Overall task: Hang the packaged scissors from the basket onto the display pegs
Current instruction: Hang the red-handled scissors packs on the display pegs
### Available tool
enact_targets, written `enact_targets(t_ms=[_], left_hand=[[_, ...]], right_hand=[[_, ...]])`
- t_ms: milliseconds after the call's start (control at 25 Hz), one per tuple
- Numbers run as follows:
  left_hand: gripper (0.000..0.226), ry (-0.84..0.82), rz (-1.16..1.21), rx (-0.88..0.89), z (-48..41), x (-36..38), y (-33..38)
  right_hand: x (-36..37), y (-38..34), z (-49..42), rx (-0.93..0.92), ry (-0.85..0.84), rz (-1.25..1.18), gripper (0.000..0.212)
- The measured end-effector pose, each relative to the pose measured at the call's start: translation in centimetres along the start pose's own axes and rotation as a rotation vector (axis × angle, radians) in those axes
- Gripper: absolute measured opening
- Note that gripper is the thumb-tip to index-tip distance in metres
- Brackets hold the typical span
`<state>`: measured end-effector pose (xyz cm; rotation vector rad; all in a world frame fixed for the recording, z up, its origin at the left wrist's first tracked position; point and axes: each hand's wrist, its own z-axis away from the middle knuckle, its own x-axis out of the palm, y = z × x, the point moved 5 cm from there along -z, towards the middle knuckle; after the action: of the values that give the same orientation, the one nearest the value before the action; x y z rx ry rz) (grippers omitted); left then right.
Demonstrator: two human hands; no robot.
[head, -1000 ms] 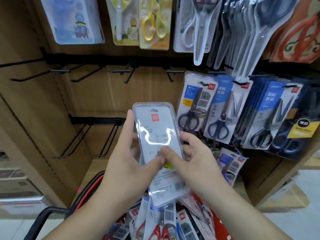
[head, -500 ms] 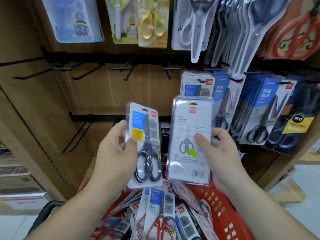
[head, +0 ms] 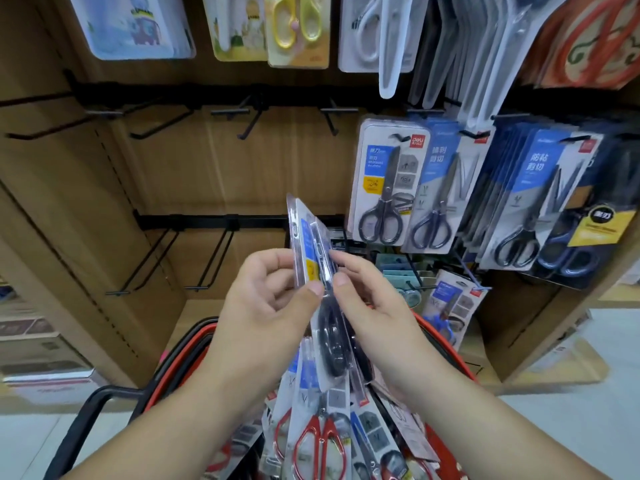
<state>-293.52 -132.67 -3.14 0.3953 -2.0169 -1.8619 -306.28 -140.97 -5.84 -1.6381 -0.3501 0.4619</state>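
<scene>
Packaged scissors (head: 320, 271) with black handles are held edge-on above the red basket (head: 446, 336). My left hand (head: 266, 306) pinches the packs from the left and my right hand (head: 374, 306) holds them from the right, thumbs meeting at the front. It looks like two packs pressed together. More packaged scissors (head: 318, 441), some with red handles, fill the basket. Bare black display pegs (head: 228, 112) jut from the wooden panel above, and a lower row of bare pegs (head: 207, 261) sits to the left.
Hung scissor packs (head: 384, 181) fill the pegs at right, with more rows (head: 298, 29) above. The basket's black handle (head: 90, 417) lies at lower left. One pack (head: 450, 303) leans on the bottom shelf beside the basket. Boxes (head: 38, 344) are stacked at far left.
Half a second ago each hand held its own pack face-on, apart. Now the two hands have come together and the packs are turned edge-on, pressed side by side.
</scene>
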Motion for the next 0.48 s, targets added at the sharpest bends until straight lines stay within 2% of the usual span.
enact_targets(t_ms=[80,160,200,280,360,480], left_hand=[[0.043,-0.042,0.075,-0.032,0.0,0.2,-0.1],[0.043,-0.075,0.142,-0.06,0.0,0.6,-0.3],[0.04,-0.079,0.163,-0.067,-0.1,0.8,-0.4],[0.037,-0.075,0.178,-0.078,-0.3,0.8,-0.5],[0.04,-0.1,0.17,-0.082,-0.5,0.7,-0.4],[0.038,-0.081,0.107,-0.067,-0.8,0.1,-0.2]], right_hand=[[-0.3,0.0,-0.1,-0.017,0.006,-0.016,0.039],[-0.6,0.3,-0.1,-0.029,0.006,-0.079,0.072],[-0.7,0.3,-0.1,-0.042,-0.002,-0.138,0.08],[-0.8,-0.3,-0.1,-0.098,-0.013,-0.185,0.069],[-1.5,-0.6,-0.2,-0.154,0.056,-0.138,0.061],[-3.0,-0.5,-0.7,-0.23,0.209,-0.032,0.066]])
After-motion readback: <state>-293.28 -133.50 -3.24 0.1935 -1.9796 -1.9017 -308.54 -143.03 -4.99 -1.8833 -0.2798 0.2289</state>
